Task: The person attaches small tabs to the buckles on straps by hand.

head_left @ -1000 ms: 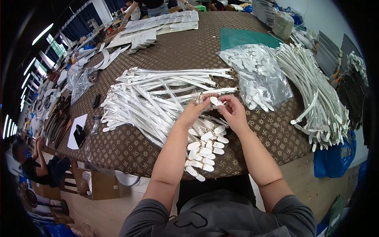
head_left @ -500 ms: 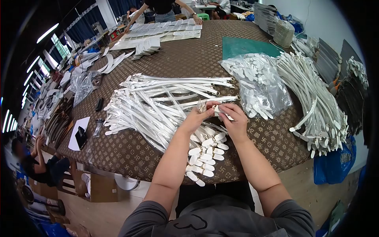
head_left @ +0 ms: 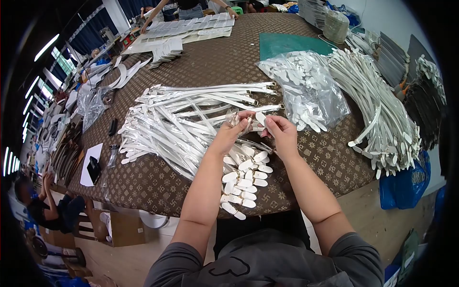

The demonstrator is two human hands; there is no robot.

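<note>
A small white rounded strap tab (head_left: 260, 118) shows between my two hands, over the table. My left hand (head_left: 231, 135) is closed on a white strap with clear plastic wrap around it. My right hand (head_left: 284, 134) pinches the white tab between thumb and fingers. Just below lies a cluster of white strap ends with gold-coloured buckles (head_left: 245, 181). To the left spreads a large pile of plastic-wrapped white straps (head_left: 165, 126), with several buckle ends pointing right. How the tab and the strap meet is partly hidden by my fingers.
A clear bag of white tabs (head_left: 311, 91) lies right of my hands, by a green mat (head_left: 287, 45). Further right is a big bundle of white straps (head_left: 368, 105). A black phone-like object (head_left: 94, 168) is at left. Co-workers are at the far side and left.
My right hand has turned, and the white tab now stands up more visibly between my hands. The whole view has shifted slightly, so the table's things appear higher and further left.
</note>
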